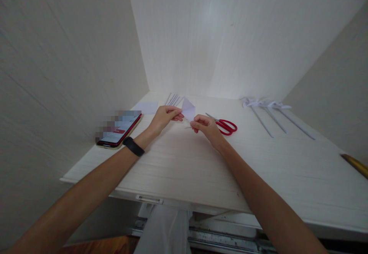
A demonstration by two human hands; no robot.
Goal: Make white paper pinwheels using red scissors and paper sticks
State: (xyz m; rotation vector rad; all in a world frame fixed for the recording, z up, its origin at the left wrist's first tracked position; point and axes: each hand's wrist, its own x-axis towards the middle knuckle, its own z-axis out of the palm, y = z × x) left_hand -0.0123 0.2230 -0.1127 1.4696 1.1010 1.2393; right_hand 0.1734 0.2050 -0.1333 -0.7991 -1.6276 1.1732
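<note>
Between my hands a folded piece of pale lilac paper (pixel 189 109) stands up off the table, with a pointed top. My left hand (pixel 166 119), a black band on its wrist, pinches the paper's left edge between thumb and fingers. Just below the paper's lower right corner, my right hand (pixel 203 126) has its thumb and fingertips pressed together. Something small and pale shows at those fingertips, too small to name. Red-handled scissors (pixel 227 126) lie right beside my right hand, blades pointing to the back left, partly covered by the hand.
A lit phone (pixel 120 129) lies at the left. Behind my left hand are a flat pale sheet (pixel 148 107) and several thin paper sticks (pixel 173 99). Three paper flowers (pixel 266 103) with long stems lie at the back right. Walls enclose the table (pixel 184 162) behind and on both sides.
</note>
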